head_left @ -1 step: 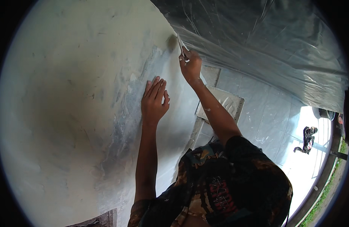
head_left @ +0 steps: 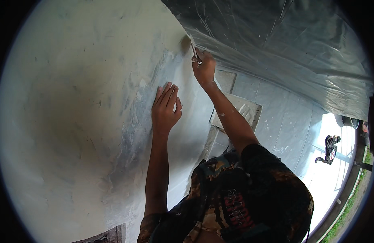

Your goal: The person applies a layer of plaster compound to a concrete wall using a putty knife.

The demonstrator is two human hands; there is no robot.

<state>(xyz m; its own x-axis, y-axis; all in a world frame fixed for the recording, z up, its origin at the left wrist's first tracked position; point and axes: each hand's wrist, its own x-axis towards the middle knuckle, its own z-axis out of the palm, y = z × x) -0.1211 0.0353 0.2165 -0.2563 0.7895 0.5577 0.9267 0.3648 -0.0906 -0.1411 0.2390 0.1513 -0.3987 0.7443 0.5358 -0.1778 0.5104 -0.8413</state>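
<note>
Wall (head_left: 85,93), pale, grey-smeared; left hand (head_left: 165,109) laid on it, fingers slightly parted and holding nothing. Tray (head_left: 229,100), shallow, bearing whitish paste (head_left: 246,109), partly hidden behind the right forearm (head_left: 231,123). Scraper (head_left: 193,43), thin-bladed, at the wall's far right edge, gripped in the nearer right hand (head_left: 204,69), projecting beyond its closed fingers, long axis pointing away and slightly left.

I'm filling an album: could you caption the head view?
Left hand against a patchy wall, right hand gripping a scraper near the wall's edge.
</note>
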